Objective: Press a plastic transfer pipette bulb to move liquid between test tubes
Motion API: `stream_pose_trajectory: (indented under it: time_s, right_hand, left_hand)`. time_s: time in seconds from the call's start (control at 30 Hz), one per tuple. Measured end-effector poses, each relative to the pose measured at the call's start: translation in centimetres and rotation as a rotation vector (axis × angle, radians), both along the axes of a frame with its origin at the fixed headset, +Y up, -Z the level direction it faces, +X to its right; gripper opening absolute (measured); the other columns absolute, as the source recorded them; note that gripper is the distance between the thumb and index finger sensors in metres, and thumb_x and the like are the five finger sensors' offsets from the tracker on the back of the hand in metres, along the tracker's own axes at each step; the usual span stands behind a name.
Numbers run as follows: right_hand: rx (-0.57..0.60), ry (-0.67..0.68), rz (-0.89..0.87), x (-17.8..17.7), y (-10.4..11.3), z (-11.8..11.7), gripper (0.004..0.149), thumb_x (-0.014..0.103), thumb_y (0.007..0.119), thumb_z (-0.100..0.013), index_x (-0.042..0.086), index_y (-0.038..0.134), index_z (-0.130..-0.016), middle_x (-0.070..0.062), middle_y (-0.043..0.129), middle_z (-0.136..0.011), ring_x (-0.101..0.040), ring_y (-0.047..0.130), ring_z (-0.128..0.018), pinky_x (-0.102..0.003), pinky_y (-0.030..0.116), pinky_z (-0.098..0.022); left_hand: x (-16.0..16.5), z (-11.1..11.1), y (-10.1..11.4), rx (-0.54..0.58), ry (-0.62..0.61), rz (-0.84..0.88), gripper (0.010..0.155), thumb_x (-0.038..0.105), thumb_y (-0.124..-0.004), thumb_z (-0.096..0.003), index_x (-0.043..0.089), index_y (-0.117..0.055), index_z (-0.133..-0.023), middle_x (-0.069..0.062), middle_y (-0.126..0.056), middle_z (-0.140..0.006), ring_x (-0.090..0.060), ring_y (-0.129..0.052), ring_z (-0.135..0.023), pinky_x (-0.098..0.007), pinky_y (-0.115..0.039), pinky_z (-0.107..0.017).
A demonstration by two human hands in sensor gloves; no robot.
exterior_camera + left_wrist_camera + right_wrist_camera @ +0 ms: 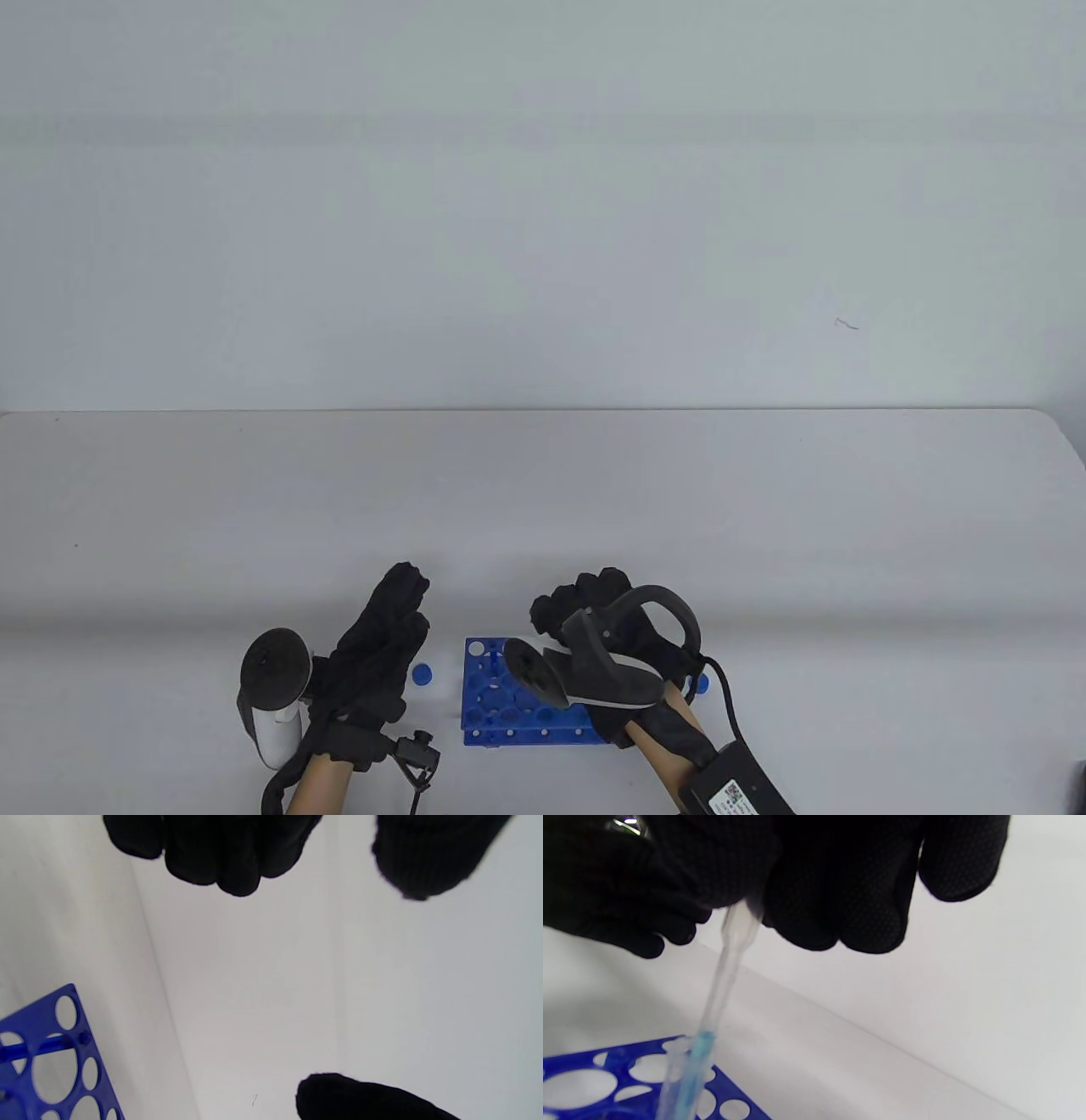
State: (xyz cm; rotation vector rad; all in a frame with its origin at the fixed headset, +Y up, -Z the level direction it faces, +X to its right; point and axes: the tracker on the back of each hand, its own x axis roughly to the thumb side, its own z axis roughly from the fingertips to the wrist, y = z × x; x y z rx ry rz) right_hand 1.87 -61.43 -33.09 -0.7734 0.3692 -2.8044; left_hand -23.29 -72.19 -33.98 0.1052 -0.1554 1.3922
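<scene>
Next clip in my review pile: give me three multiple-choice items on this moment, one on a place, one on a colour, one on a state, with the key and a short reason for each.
1. Where does the pipette's lower end reach?
A. Into a tube standing in the rack
B. Flat on the table beside the rack
C. Into the left hand's palm

2. What colour is the liquid in the pipette stem?
A. Red
B. Light blue
C. Yellow

3. What is the left hand doing?
A. Gripping the rack
B. Pinching a cap
C. Holding nothing, fingers spread

Key: A, the right wrist view shows the stem running down into a clear tube in the blue rack. B, light blue liquid fills the lower stem. C, the left wrist view shows bare fingertips over the table, while the right hand grips the pipette's top.
</scene>
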Motion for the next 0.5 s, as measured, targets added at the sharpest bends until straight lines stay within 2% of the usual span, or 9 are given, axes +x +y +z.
stream_pose_trajectory:
  time_s: [0.3,0.5]
  right_hand:
    - [-0.005,-0.051,-0.211,4.9,5.1,1.0,0.047,0.036,0.084,-0.035,0.023,0.087,-0.080,0.003,0.100,-0.065,-0.020,0.098,-0.059,-0.054,0.073,-0.060]
    - [-0.004,-0.110,-0.245,7.9,7.6,2.2,0.046,0.036,0.084,-0.036,0.023,0.087,-0.080,0.003,0.100,-0.065,-0.021,0.098,-0.058,-0.054,0.073,-0.060]
  left_hand:
    - [0.0,0.0,0.0,0.000,0.001,0.000,0.091,0.068,-0.066,-0.0430,0.020,-0.043,-0.117,-0.009,-0.053,-0.121,-0.034,-0.052,-0.109,-0.057,-0.047,-0.083]
    - [0.0,0.0,0.0,0.000,0.001,0.000,0.091,0.068,-0.066,-0.0431,0.020,-0.042,-0.117,-0.009,-0.053,-0.121,-0.034,-0.052,-0.109,-0.057,-0.047,-0.083]
